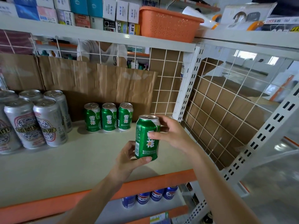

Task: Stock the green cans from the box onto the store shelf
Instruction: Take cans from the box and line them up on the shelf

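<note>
- We look at a shelf [80,167] with a pale board and an orange front edge; it fills the middle and lower left of the frame.
- Cardboard [97,81] stands along its back, and a white wire grid [226,110] closes its right side.
- An orange basket [168,25] sits on the shelf above, top centre, with small boxes [80,12] lined up to its left.
- Tall silver cans [40,120] stand grouped at the left of the board.
- Three green cans [108,117] stand upright in a row near the cardboard, centre of the frame, touching or nearly so.
- Blue cans [150,196] show on the shelf below, lower centre.
- Our right hand [171,133] grips the upper half of a fourth green can, the held can [146,138], with the thumb on the label and the fingers round the back.
- Our left hand [127,160] grips its lower end, with the thumb across the base rim.
- The held can is nearly upright over the front right of the board, right of the row and nearer to us.
</note>
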`<state>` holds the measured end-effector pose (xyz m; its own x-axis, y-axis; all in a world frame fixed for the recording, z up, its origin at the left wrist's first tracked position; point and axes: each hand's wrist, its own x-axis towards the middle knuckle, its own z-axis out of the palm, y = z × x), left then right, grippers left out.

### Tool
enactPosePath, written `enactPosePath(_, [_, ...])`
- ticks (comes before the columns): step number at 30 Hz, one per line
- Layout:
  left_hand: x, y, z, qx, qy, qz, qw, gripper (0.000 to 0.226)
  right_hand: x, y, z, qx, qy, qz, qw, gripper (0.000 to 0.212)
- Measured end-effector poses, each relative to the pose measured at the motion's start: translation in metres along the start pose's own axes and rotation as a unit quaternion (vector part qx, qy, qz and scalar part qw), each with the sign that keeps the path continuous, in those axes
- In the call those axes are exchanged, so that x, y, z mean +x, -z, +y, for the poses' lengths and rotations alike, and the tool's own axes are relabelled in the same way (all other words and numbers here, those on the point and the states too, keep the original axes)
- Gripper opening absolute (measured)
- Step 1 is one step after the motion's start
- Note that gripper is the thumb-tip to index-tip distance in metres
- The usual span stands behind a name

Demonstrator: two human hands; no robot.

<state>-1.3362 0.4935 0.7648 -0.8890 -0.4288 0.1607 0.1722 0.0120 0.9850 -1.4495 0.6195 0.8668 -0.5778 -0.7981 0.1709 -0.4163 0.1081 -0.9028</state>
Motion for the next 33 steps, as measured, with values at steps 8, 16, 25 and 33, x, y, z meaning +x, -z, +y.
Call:
enactPosePath(8, [0.009,0.031,-0.005,0.197,0.014,-0.068,0.978,0.099,0.013,-0.002,0.009,-0.044,-0.003,0.030,0.999,0.059])
enactPosePath(16, [0.015,0.079,-0.035,0.579,-0.003,-0.018,0.815,0.102,0.041,0.001,0.039,-0.049,-0.038,0.026,0.998,0.058])
enactPosePath(25, [0.019,0.080,-0.046,0.604,0.002,0.035,0.796,0.088,0.085,-0.003,0.069,-0.055,-0.062,0.045,0.996,0.060])
enactPosePath(33, [0.019,0.080,-0.047,0.625,0.002,0.042,0.780,0.085,0.117,-0.005,0.085,-0.060,-0.082,0.036,0.994,0.060])
